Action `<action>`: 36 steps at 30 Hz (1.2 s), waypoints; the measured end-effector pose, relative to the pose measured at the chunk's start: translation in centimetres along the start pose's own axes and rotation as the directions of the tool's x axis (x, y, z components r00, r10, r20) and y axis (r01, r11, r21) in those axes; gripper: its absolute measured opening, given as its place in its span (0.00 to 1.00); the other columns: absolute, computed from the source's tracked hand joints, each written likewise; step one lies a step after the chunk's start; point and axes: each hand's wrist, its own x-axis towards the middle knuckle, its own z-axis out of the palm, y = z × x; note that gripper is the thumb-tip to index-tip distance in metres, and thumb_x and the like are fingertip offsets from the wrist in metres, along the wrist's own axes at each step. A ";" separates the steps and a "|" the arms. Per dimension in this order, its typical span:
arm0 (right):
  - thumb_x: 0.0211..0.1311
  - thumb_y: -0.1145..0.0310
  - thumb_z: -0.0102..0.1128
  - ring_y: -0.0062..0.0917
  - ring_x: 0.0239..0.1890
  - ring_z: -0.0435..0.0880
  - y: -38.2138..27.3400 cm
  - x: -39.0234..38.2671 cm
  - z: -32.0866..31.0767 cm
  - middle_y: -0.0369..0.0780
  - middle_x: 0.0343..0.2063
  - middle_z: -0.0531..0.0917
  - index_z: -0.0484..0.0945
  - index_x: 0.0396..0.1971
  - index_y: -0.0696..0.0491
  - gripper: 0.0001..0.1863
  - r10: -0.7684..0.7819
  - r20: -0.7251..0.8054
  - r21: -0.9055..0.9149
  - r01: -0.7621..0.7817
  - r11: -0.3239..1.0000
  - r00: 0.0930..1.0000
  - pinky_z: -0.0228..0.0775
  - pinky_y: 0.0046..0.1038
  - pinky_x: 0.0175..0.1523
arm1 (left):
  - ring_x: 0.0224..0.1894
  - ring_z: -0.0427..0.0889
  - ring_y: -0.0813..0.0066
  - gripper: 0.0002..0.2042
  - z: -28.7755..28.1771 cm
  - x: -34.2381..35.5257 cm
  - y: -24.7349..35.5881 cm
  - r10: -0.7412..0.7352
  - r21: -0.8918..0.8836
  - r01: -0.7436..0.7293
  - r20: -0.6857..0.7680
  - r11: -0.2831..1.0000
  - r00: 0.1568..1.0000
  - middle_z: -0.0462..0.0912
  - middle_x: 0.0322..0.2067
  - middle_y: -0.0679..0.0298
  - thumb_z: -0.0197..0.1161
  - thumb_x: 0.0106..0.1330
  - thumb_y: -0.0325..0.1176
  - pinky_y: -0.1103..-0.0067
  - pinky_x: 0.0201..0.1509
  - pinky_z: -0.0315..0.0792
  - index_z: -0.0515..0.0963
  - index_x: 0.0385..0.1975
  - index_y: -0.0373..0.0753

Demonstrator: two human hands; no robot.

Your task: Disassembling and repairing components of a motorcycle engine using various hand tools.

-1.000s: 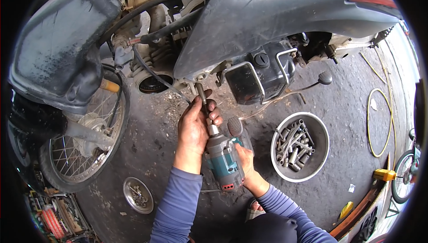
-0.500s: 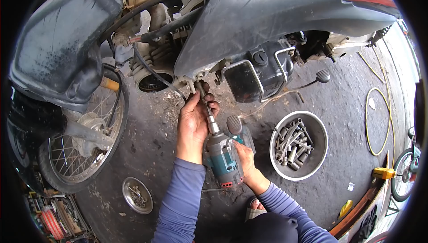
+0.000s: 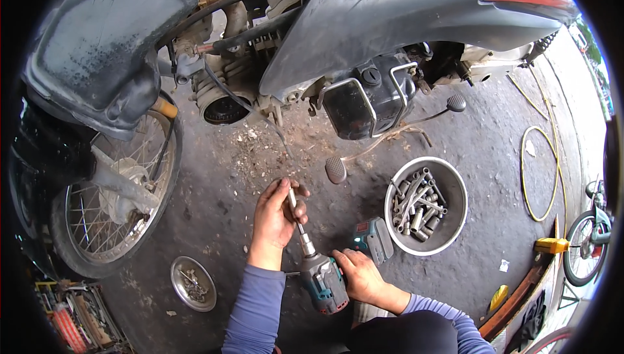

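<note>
Low in the middle of the view, above the dark floor [image 3: 221, 224]: a teal-and-black cordless impact driver [image 3: 322, 282], nose turned away from the body. Probably rather heavy for its size, hard and stiff, most weight likely in the motor housing and the battery foot [image 3: 374, 239]. For good balance, best to take hold by the grip between these two, now mostly covered. Right there, the right hand [image 3: 367, 281], fingers wrapped on the tool; cannot tell the position of the index finger at the trigger.

At the nose, a bright steel socket [image 3: 307, 245]; farther along the same line, a slim metal rod [image 3: 292, 206], pinched in the narrow-set fingers of the left hand [image 3: 270, 221]. By judgement light, rigid and smooth, perhaps slippery if oily; better to hold around the middle, in line with the socket.

To the right, near the battery foot, a metal basin [image 3: 457, 204] with wrenches and sockets [image 3: 419, 208] inside. To the left, a small metal dish [image 3: 176, 287] of small hardware. Ahead, apart from the rod, a foot pedal [image 3: 336, 169] and the grey body panel [image 3: 390, 16] of a motorcycle.
</note>
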 end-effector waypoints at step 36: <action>0.52 0.78 0.62 0.41 0.29 0.81 -6.0 12.7 -6.6 0.46 0.30 0.79 0.75 0.41 0.59 0.14 -0.388 -0.444 0.015 0.439 0.898 0.808 0.74 0.33 0.32 | 0.35 0.82 0.61 0.10 -6.4 -1.3 -7.6 0.401 0.863 -0.337 0.176 0.376 0.899 0.82 0.31 0.55 0.63 0.61 0.33 0.73 0.42 0.74 0.80 0.33 0.31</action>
